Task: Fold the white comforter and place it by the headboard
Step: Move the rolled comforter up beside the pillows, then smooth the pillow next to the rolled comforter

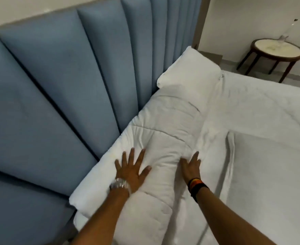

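The white comforter (170, 121) lies folded into a long thick strip on the bed, running along the foot of the blue padded headboard (57, 89). My left hand (130, 167), with a watch on the wrist, rests flat on top of the comforter with fingers spread. My right hand (190, 165), with dark bands on the wrist, presses flat against the comforter's right side, fingers together. Neither hand grips the fabric.
A white pillow (188, 69) lies at the far end of the comforter against the headboard. Another white pillow (92, 188) shows under its near left edge. The white bed sheet (269, 138) spreads to the right. A round wooden side table (278, 48) stands by the far wall.
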A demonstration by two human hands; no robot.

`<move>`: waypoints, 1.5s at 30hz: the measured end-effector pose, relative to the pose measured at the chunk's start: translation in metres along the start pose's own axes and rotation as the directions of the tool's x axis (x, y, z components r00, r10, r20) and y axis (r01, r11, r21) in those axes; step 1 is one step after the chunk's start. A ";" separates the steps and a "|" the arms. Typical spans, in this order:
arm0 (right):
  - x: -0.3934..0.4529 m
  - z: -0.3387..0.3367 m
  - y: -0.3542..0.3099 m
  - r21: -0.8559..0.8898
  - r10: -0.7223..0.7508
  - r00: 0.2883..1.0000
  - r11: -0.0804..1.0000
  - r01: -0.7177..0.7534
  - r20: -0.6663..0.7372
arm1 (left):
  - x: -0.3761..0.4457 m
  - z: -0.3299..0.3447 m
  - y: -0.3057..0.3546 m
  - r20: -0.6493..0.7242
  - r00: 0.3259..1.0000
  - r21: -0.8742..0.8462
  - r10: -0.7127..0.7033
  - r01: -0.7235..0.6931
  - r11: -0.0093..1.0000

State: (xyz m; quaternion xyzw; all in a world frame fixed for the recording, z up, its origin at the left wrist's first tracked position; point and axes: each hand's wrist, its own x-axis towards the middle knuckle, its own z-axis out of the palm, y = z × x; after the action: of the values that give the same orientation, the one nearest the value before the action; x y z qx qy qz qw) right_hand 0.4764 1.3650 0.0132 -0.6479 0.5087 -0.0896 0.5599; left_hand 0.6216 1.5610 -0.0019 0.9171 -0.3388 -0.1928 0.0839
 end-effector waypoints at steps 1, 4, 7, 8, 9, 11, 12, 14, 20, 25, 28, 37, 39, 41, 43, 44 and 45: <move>0.007 0.017 -0.020 -0.039 -0.125 0.986 0.992 0.121 -0.111 | -0.008 0.019 -0.002 -0.132 0.991 0.008 0.023 -0.022 1.000; 0.036 0.060 -0.047 -0.440 -0.383 0.919 0.844 0.308 -0.091 | -0.013 0.048 0.011 -0.333 0.940 0.064 0.079 -0.061 0.996; 0.077 0.082 -0.012 -0.684 -0.346 0.938 0.691 0.234 -0.029 | 0.000 0.068 0.020 -0.385 0.920 0.078 0.068 -0.041 0.996; 0.087 0.085 0.000 -0.710 -0.336 0.941 0.671 0.212 -0.037 | 0.005 0.073 0.020 -0.375 0.924 0.083 0.072 -0.044 0.996; 0.091 0.088 0.006 -0.725 -0.328 0.944 0.659 0.200 -0.037 | 0.008 0.077 0.018 -0.367 0.927 0.091 0.077 -0.046 0.995; 0.095 0.088 0.007 -0.744 -0.306 0.952 0.633 0.214 0.013 | 0.011 0.082 0.013 -0.347 0.935 0.097 0.071 -0.040 0.994; 0.093 0.084 0.003 -0.736 -0.287 0.956 0.636 0.233 0.054 | 0.009 0.082 0.011 -0.334 0.940 0.093 0.064 -0.034 0.995; 0.078 0.062 -0.003 -0.696 -0.293 0.948 0.654 0.296 0.127 | 0.002 0.075 0.014 -0.305 0.951 0.081 0.052 -0.028 0.996; 0.001 -0.081 0.037 -0.526 -0.368 0.923 0.810 0.259 -0.111 | -0.024 0.041 0.090 -0.175 0.975 -0.001 0.137 -0.140 0.990; -0.057 -0.254 0.133 -0.445 -0.124 0.868 0.888 -0.120 -0.481 | -0.056 0.064 0.208 0.031 0.946 0.005 0.323 -0.324 0.946; -0.081 -0.332 0.186 -0.273 0.080 0.828 0.923 -0.272 -0.554 | -0.064 0.100 0.259 0.155 0.958 -0.145 0.242 -0.220 0.965; -0.085 -0.426 0.293 0.261 0.347 0.918 0.920 -0.293 -0.191 | -0.080 0.169 0.374 0.376 0.922 -0.602 -0.086 0.314 0.734; -0.085 -0.425 0.296 0.350 0.299 0.927 0.913 -0.209 -0.227 | -0.086 0.165 0.392 0.343 0.934 -0.650 -0.097 0.311 0.694; -0.088 -0.421 0.284 0.412 0.234 0.920 0.906 -0.090 -0.314 | -0.094 0.148 0.411 0.275 0.956 -0.694 -0.103 0.272 0.667; -0.094 -0.419 0.260 0.444 0.164 0.902 0.896 0.035 -0.401 | -0.102 0.123 0.433 0.197 0.971 -0.729 -0.133 0.236 0.642; -0.099 -0.418 0.243 0.455 0.123 0.893 0.885 0.098 -0.432 | -0.106 0.105 0.443 0.152 0.979 -0.741 -0.139 0.206 0.639; -0.102 -0.417 0.224 0.459 0.087 0.885 0.875 0.151 -0.457 | -0.109 0.083 0.450 0.101 0.985 -0.755 -0.142 0.169 0.634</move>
State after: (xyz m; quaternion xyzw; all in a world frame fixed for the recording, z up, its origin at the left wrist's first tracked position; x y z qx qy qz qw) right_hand 0.0179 1.2101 0.0253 -0.4557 0.5778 -0.3753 0.5636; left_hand 0.2469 1.2897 0.0827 0.8197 -0.1479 -0.3381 0.4381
